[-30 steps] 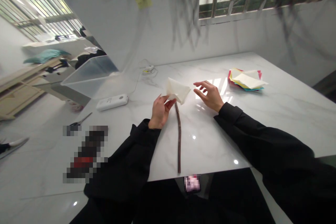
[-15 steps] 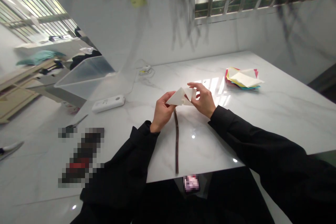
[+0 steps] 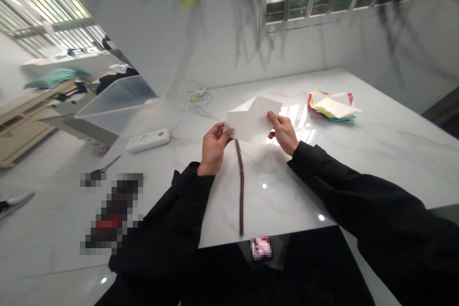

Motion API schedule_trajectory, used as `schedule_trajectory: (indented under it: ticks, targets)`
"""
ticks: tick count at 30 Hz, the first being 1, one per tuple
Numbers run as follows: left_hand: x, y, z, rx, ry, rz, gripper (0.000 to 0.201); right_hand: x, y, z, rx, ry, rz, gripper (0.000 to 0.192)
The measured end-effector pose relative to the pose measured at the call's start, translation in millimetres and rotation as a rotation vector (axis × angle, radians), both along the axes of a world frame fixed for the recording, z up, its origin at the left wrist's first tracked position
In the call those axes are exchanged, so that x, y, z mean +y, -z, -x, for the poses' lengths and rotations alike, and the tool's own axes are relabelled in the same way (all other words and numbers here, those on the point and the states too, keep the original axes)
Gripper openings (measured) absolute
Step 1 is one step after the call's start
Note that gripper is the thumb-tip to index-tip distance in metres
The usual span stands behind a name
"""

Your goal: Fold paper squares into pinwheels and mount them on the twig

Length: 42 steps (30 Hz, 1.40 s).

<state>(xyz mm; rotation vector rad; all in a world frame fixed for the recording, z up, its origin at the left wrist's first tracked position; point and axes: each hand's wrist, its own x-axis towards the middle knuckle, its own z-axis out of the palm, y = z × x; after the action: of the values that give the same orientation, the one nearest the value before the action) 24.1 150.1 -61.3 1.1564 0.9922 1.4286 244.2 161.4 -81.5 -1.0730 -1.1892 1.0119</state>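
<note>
Your left hand [image 3: 212, 146] and right hand [image 3: 284, 130] now pinch opposite edges of the white paper [image 3: 252, 123], unfolded wider than before, above the stick [image 3: 240, 186] near the desk's front edge.

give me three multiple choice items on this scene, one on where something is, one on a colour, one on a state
1. Where does the dark stick lie?
A. on the white table, below the hands
B. in the clear tub
C. on the paper pile

2. What colour is the paper being held?
A. red
B. white
C. blue

3. How is that paper held?
A. flat on the table
B. by one hand only
C. raised, pinched by the left hand and the right hand

Answers: 1 A, the stick rests on the tabletop; 2 B, the sheet is plain white; 3 C, each hand grips one side.
</note>
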Motion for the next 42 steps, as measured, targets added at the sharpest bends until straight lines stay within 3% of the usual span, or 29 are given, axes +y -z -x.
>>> schedule_trajectory:
  ticks: [4, 9, 15, 18, 22, 27, 30, 35, 42]
  targets:
    - [0, -2.0, 2, 0.073, -0.024, -0.024, 0.046, -5, -3.2, 6, 0.08, -0.193, 0.047, 0.064]
    - [-4, -4.7, 2, 0.181, -0.15, -0.098, 0.059, -12, -4.4, 13, -0.011, -0.329, 0.004, 0.057]
    - [-7, -7.8, 1, 0.321, -0.244, -0.208, 0.023, -18, -5.1, 17, -0.013, -0.467, -0.024, 0.044]
    - [-6, -6.3, 5, 0.372, -0.271, -0.217, 0.034, -19, -4.8, 17, -0.011, -0.494, 0.01, 0.04]
    - [0, -0.2, 10, 0.282, -0.287, -0.171, 0.05, -18, -3.7, 17, -0.01, -0.475, 0.07, 0.04]
    - [10, 9.7, 11, 0.12, -0.331, -0.05, 0.051, -20, -4.3, 21, 0.139, -0.466, 0.234, 0.052]
    - [11, 11.1, 10, 0.003, -0.303, 0.041, 0.053, -25, -4.3, 25, 0.19, -0.482, 0.295, 0.048]
    - [11, 9.2, 10, -0.092, -0.276, 0.102, 0.055, -32, -3.4, 29, 0.15, -0.568, 0.291, 0.037]
    - [12, 7.9, 12, -0.117, -0.307, 0.154, 0.047, -28, -3.1, 26, 0.078, -0.545, 0.243, 0.036]
